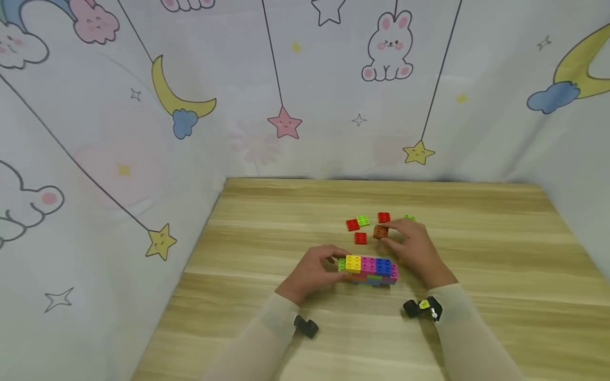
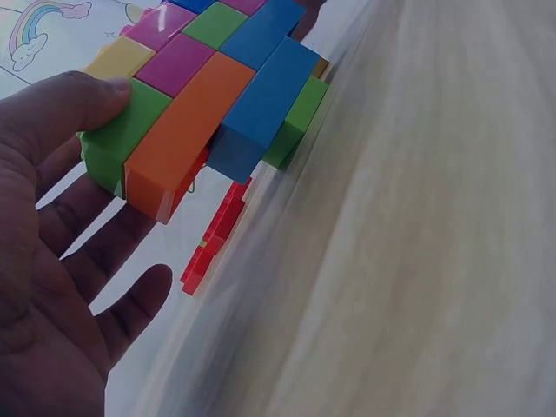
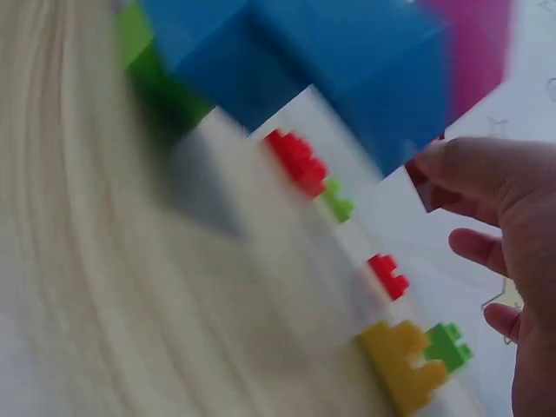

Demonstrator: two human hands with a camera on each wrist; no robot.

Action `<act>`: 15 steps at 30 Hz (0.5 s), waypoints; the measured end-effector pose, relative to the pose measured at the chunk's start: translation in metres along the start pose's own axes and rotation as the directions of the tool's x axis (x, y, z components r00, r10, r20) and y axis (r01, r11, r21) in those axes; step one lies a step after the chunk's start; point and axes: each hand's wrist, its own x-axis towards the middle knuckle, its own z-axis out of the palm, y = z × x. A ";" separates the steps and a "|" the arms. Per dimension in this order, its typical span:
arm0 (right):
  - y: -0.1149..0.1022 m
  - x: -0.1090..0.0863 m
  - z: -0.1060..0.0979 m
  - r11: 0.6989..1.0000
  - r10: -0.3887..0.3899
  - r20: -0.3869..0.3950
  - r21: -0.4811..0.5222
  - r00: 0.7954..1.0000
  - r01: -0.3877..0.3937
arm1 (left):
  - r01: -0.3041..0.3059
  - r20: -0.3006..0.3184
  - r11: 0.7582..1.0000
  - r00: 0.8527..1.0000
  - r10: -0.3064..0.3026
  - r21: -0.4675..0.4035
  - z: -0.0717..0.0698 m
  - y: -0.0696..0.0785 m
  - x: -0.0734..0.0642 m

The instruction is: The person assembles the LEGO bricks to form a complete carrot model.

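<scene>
My left hand point(image 1: 312, 271) grips the left end of a built block of toy bricks point(image 1: 368, 265), thumb on the near side and fingers behind. Yellow, pink and blue bricks run along its top. In the left wrist view, the thumb presses the block's green end brick point(image 2: 130, 130), and orange and blue bricks show beside it. Beyond the block, my right hand point(image 1: 414, 247) pinches a single brown brick point(image 1: 380, 232), studs up, between thumb and fingertips. That brown brick point(image 3: 424, 187) is partly hidden by the fingers in the right wrist view.
Around the right hand lie loose bricks: a red one point(image 1: 360, 238), another red one point(image 1: 383, 217), and a red one point(image 1: 352, 225) against a light green one point(image 1: 363, 220). A yellow brick point(image 3: 401, 365) and a green brick point(image 3: 448, 347) stand nearby. A printed cloth point(image 1: 333, 153) borders the wooden table point(image 1: 267, 211).
</scene>
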 end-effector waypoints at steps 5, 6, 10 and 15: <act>-0.014 -0.028 -0.018 0.984 -0.071 -0.162 0.153 0.984 0.096 | -0.003 -0.006 1.000 1.000 0.003 -0.001 0.002 -0.001 0.001; -0.016 -0.034 -0.019 0.979 -0.098 -0.185 0.160 0.978 0.128 | 0.002 -0.010 1.000 1.000 -0.002 0.001 0.003 0.000 0.001; -0.032 -0.056 -0.024 0.950 -0.217 -0.230 0.173 0.949 0.259 | 0.020 -0.022 1.000 1.000 -0.020 0.015 0.003 0.001 0.002; -0.035 -0.063 -0.020 0.923 -0.316 -0.210 0.157 0.925 0.351 | 0.034 -0.035 0.999 0.999 -0.034 0.019 0.001 0.001 0.002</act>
